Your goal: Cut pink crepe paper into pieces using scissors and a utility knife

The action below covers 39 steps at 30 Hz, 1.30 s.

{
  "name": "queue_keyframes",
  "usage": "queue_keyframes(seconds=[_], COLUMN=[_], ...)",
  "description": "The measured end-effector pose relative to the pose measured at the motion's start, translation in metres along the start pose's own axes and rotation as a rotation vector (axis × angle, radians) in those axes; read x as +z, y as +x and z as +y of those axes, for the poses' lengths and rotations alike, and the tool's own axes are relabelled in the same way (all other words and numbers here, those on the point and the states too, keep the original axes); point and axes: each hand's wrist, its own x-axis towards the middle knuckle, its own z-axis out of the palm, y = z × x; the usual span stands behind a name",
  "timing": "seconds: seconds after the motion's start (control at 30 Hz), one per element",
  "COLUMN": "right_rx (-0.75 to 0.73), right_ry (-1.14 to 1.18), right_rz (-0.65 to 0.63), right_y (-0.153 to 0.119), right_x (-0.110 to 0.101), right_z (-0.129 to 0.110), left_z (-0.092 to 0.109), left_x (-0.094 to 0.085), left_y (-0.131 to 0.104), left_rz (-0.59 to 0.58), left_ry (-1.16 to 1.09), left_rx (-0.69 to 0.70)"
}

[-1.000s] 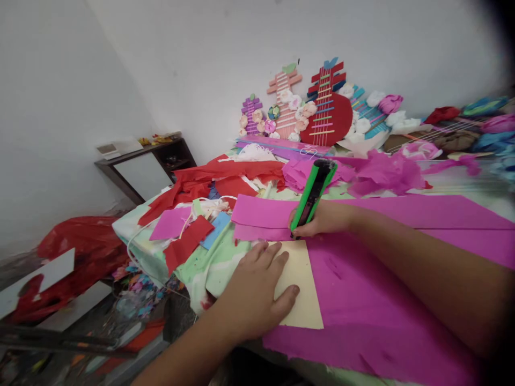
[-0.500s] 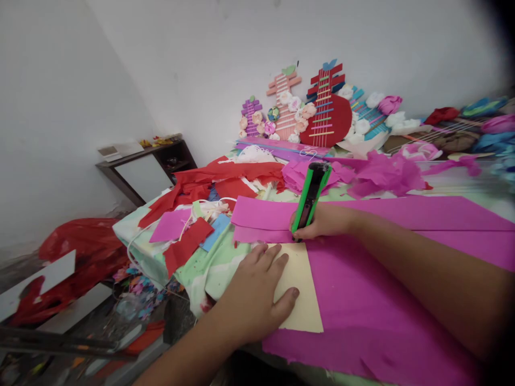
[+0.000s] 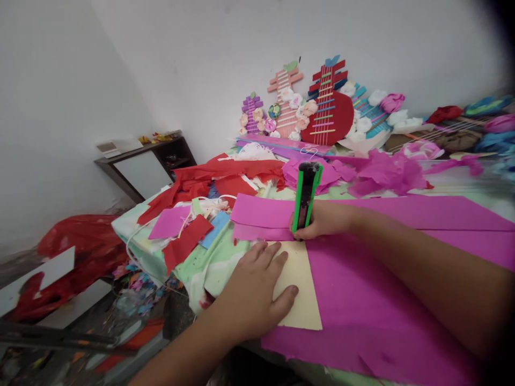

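Note:
My left hand (image 3: 259,292) lies with fingers spread, pressing on a pale yellow card (image 3: 301,289). Under the card is a large magenta sheet (image 3: 362,300), which stretches to the right edge of the view. My right hand (image 3: 317,221) is wrapped round a green and black cutter (image 3: 306,190). The cutter stands nearly upright, its lower end at the card's top edge, where the blade is too small to make out. A folded magenta strip (image 3: 261,212) runs along behind the cutter.
Red scraps (image 3: 187,241), a blue piece (image 3: 215,229) and white cord lie on the left. Crumpled magenta paper (image 3: 388,171) is farther back. Decorated instrument shapes (image 3: 330,118) lean on the wall. A dark cabinet (image 3: 145,166) and a red bag (image 3: 76,246) are beyond the table.
The top of the cutter has swung slightly left, so it stands more upright. My left hand stays on the card. The view has shifted slightly.

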Motion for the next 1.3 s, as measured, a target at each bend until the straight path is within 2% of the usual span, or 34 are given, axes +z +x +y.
queue_keyframes(seconds=[0.13,0.33,0.9,1.07,1.2,1.3], right_rx=[-0.010,0.012,0.038,0.041,0.033,0.045], right_ry=[-0.029,0.011,0.002,0.008,-0.043,-0.014], right_rz=[0.036,-0.030,0.078,0.003,0.028,-0.030], right_y=[-0.001,-0.001,-0.009,-0.006,-0.002,-0.002], right_x=[-0.003,-0.005,-0.010,-0.005,0.000,0.000], right_z=[0.000,0.002,-0.011,-0.006,-0.001,-0.001], left_z=[0.000,0.000,0.001,0.001,-0.002,0.004], left_x=[0.000,0.000,-0.002,0.000,-0.005,-0.010], left_y=[0.000,0.000,-0.001,0.001,0.004,-0.014], left_rz=[-0.012,-0.014,-0.007,-0.033,-0.016,-0.001], left_ry=[0.002,0.002,0.020,0.028,0.062,0.112], left_rx=[-0.011,-0.007,0.002,-0.012,0.008,0.062])
